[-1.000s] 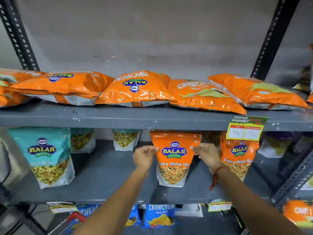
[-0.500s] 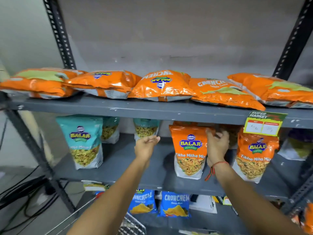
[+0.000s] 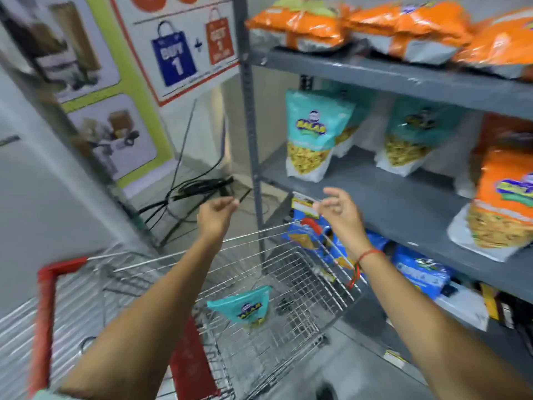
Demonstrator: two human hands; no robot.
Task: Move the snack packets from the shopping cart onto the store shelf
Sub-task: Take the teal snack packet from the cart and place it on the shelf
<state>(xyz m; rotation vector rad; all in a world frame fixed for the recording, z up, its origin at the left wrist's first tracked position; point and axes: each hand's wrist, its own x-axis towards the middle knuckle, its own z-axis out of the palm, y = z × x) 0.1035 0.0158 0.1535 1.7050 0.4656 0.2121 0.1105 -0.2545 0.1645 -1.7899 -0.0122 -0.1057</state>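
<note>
Teal snack packet, last one visible in shopping cart; upright near the far end of the wire basket, leaning slightly, apparently propped by the mesh. Logo blurred; probably "BALAJI", not fully legible.

Left to right:
- Wall poster: blue bag "BUY 1", plus sign, orange bag "GET 1". Promotional, unrelated to task.
- Cart handle red, at near left; basket parked just beside the store shelf, presumably for short reaches.
- Left hand above the cart's far rim, fingers loosely curled, holding nothing.
- Right hand near the middle shelf edge, fingers spread and half open, holding nothing. Red thread on wrist.
- Middle shelf: teal packets standing, faces outward so labels read from the aisle; orange packet to the right, text smeared by motion blur.
- Top shelf: orange packets laid flat, likely too tall to stand.
- Bottom shelf: blue packets, lettering unreadable.

Judgement: between placements; both hands free and positioned to go down for the teal packet. Likely destination beside matching teal stock.
</note>
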